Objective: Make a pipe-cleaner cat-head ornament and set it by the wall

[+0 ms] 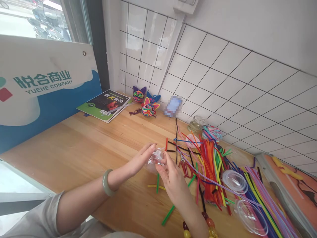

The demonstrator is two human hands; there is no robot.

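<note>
Both hands are meeting above the wooden table, holding a clear plastic shell between them. The left hand, its wrist wearing a pale green bangle, is cupping the shell from the near-left side with the fingers curled over its top; the right hand is closing on it from the right, thumb and fingertips pressing against its edge. Both hands are thus gripping the same piece, which is hanging just above the tabletop, over a few cut green stems. A likely risk: the shell is looking smooth and thin, so uneven pressure from the fingertips could be making it slip or pop out of the grip, and it could then be falling among the pipe cleaners spread to the right. A tighter squeeze could instead be denting it. The shell is appearing transparent and rounded, catching white highlights; its exact form is partly hidden by the fingers. Similar clear lids are lying on the pipe cleaners, red scissors are resting just beside the right hand, and two colourful cat figures are standing near the tiled wall.
</note>
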